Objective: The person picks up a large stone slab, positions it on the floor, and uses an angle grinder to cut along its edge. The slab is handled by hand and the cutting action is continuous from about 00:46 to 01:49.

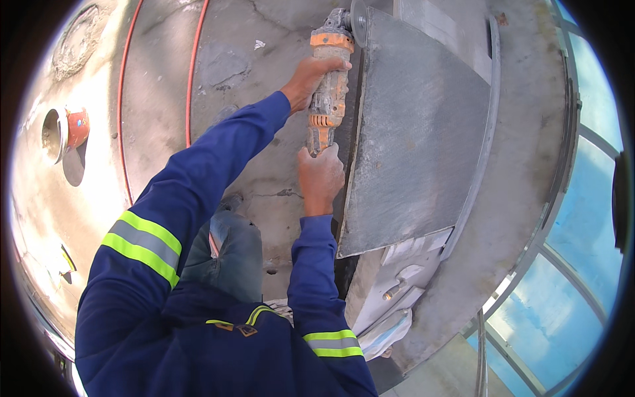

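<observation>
An orange and grey angle grinder [329, 86] points away from me, its disc [359, 20] at the far edge of a grey stone slab [417, 132]. My left hand [311, 76] wraps around the grinder's body from the left. Just below it, my right hand [321, 177] grips the rear end of the tool's handle, close to the slab's left edge. Both arms wear dark blue sleeves with yellow and grey reflective bands.
The slab rests on a pale support [403, 278] over a rough concrete floor [238, 59]. An orange cable [190, 73] runs across the floor at left. A pipe opening with a red collar [66, 129] is far left. Glass panels [582, 218] line the right.
</observation>
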